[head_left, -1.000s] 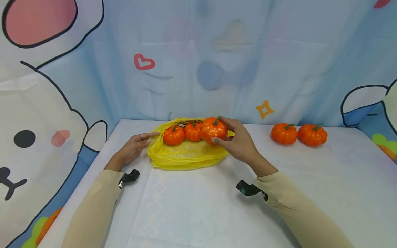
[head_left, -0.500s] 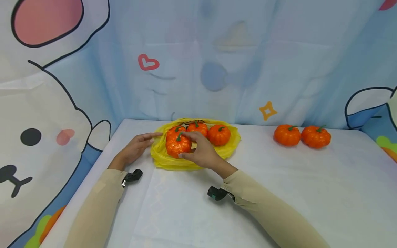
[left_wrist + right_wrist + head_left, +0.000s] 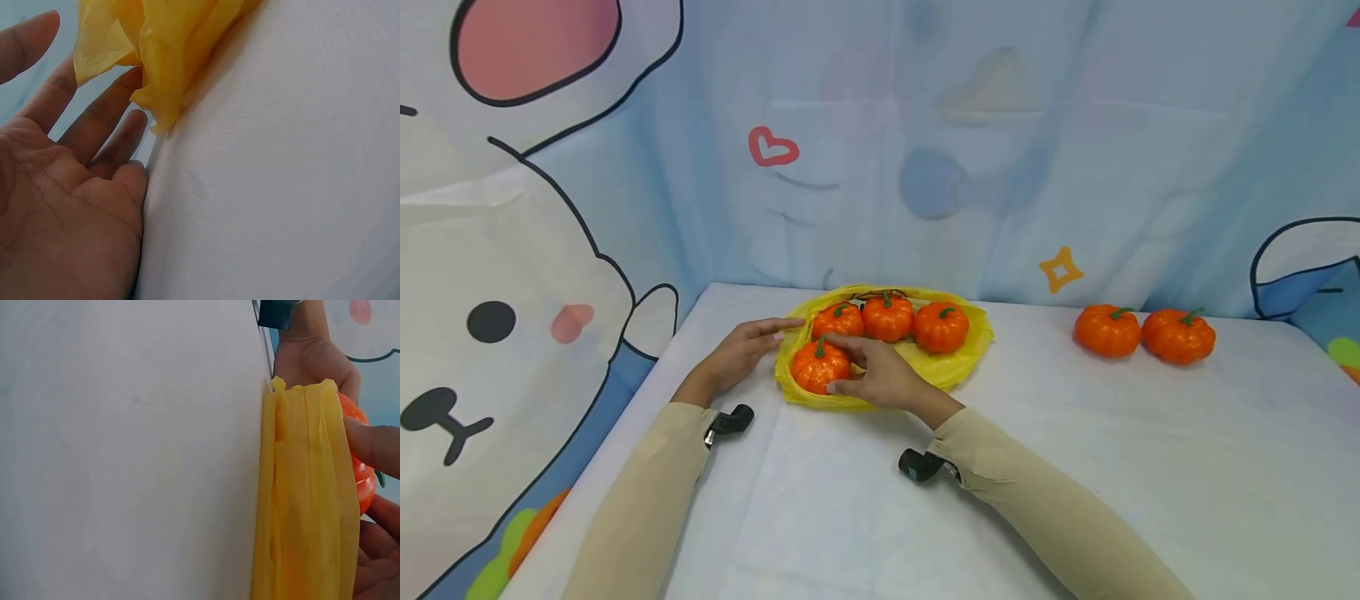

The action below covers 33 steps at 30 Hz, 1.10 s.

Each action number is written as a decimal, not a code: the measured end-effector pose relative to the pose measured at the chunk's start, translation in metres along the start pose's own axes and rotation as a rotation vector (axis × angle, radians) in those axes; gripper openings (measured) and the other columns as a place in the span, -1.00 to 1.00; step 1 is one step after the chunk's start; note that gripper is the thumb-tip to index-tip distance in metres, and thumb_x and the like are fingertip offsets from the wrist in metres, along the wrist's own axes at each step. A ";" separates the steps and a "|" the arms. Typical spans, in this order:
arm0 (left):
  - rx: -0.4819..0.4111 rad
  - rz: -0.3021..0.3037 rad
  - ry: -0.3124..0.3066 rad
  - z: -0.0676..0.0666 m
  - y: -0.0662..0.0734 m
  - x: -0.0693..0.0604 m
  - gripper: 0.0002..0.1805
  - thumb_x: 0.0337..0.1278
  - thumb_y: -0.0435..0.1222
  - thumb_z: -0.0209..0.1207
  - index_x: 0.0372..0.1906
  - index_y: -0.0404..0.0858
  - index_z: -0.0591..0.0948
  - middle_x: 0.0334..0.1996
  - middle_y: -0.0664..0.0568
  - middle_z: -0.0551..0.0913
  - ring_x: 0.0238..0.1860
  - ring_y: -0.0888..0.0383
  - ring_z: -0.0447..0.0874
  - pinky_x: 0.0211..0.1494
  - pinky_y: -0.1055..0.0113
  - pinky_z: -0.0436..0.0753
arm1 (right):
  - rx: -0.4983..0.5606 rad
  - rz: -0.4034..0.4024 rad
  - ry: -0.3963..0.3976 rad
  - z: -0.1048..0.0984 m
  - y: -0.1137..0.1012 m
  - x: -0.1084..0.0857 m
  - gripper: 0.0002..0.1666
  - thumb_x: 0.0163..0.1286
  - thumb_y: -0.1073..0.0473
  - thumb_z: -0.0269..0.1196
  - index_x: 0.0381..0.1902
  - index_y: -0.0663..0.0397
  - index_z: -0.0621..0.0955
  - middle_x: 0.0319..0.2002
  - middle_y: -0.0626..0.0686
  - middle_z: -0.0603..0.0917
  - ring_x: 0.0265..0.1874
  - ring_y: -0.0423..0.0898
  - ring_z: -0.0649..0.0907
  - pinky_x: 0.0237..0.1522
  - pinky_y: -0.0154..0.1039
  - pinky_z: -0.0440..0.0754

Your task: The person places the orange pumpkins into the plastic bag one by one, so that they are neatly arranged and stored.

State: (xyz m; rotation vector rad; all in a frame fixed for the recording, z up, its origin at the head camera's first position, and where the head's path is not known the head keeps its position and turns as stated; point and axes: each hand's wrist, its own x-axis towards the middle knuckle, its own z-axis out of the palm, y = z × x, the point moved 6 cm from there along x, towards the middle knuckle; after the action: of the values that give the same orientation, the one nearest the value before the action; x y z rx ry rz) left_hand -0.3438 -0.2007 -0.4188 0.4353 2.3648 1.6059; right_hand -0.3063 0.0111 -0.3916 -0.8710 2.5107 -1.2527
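In the head view a small orange pumpkin (image 3: pixel 816 371) with a green stem sits at the front left inside a yellow plastic bag (image 3: pixel 979 333) whose mouth is spread wide. My right hand (image 3: pixel 886 372) holds this pumpkin between thumb and fingers; the right wrist view shows the pumpkin (image 3: pixel 364 481) partly hidden behind the bag's side (image 3: pixel 306 487). Three more pumpkins (image 3: pixel 887 317) stand in a row at the back of the bag. My left hand (image 3: pixel 737 354) is at the bag's left edge, fingers extended; in the left wrist view its fingertips reach behind the yellow plastic (image 3: pixel 162 56).
Two further orange pumpkins, one (image 3: pixel 1107 331) beside the other (image 3: pixel 1178 336), stand on the white tablecloth (image 3: pixel 1037 467) to the right of the bag. A blue printed curtain (image 3: pixel 865 167) hangs behind the table's far edge.
My right hand has carried the pumpkin from the bag's right side to its front left and lowered it there. The left hand has kept its place by the bag.
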 end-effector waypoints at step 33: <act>-0.070 -0.018 -0.018 0.004 0.002 -0.002 -0.52 0.49 -0.17 -0.09 0.42 -0.14 0.40 0.56 -0.03 0.12 0.60 -0.07 -0.15 0.61 -0.17 -0.17 | 0.137 0.287 0.822 -0.200 0.072 -0.143 -0.48 0.40 0.07 0.25 0.27 0.10 0.50 0.14 0.08 0.59 -0.20 -0.38 0.59 -0.30 -0.55 0.65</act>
State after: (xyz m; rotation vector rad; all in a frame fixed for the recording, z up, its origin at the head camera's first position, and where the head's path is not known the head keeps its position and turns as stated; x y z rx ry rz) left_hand -0.3406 -0.1973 -0.4188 0.4110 2.2852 1.6636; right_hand -0.3054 0.2612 -0.3351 0.0946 2.9016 -1.9171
